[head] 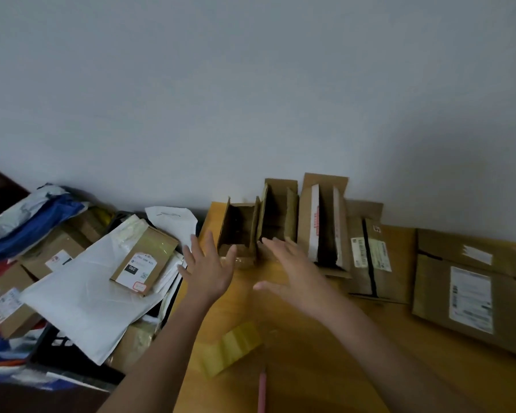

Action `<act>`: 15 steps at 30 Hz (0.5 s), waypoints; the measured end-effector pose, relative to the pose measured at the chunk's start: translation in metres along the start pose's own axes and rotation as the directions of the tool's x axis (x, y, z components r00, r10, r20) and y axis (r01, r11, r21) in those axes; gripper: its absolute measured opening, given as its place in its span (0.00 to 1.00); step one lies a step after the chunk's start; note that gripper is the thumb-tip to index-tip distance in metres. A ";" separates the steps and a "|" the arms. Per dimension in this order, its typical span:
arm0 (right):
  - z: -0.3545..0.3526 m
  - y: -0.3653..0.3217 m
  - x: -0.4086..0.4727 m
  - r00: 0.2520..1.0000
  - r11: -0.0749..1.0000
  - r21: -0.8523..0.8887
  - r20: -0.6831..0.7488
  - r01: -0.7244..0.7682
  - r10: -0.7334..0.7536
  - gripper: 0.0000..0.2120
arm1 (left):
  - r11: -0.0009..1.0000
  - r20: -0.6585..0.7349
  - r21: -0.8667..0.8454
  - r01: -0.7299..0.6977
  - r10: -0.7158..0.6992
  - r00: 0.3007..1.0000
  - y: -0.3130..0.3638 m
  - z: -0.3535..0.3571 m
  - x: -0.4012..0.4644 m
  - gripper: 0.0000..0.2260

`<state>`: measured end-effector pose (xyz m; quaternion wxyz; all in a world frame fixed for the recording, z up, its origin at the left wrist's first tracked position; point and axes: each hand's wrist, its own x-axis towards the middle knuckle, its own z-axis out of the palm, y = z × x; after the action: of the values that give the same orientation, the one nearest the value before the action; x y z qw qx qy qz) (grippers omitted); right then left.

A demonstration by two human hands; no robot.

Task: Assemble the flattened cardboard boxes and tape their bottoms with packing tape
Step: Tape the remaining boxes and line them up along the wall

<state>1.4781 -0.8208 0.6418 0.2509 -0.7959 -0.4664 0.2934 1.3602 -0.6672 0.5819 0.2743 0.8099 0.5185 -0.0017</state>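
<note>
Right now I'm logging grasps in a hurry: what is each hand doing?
Left hand: open, fingers spread, holding nothing.
Right hand: open, fingers spread, holding nothing.

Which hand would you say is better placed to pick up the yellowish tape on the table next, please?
Probably the left hand: the tape lies near its forearm, on the left of the table. Both hands are open; the right hand is farther right.

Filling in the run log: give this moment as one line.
left hand open, empty | right hand open, empty | both near smallest open box | three open boxes upright by wall | tape roll on table
</note>
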 end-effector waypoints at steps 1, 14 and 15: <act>-0.007 0.006 -0.009 0.999 1.000 -0.019 -0.033 0.017 -0.018 0.40 | 0.999 -0.052 -0.002 -0.044 0.044 0.998 0.010 0.000 -0.008 0.32; -0.096 0.251 -0.152 0.805 0.867 0.059 -0.345 -0.494 0.482 0.43 | 0.859 -0.265 0.093 -0.503 0.509 0.819 0.180 0.098 -0.152 0.27; -0.096 0.279 -0.163 0.761 0.827 0.083 -0.350 -0.556 0.547 0.42 | 0.844 -0.259 0.105 -0.525 0.533 0.805 0.192 0.114 -0.162 0.25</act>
<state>1.6476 -1.1002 0.5593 0.2241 -0.9405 -0.1615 0.1980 1.4786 -0.9135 0.6162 0.1766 0.9180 0.3054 0.1813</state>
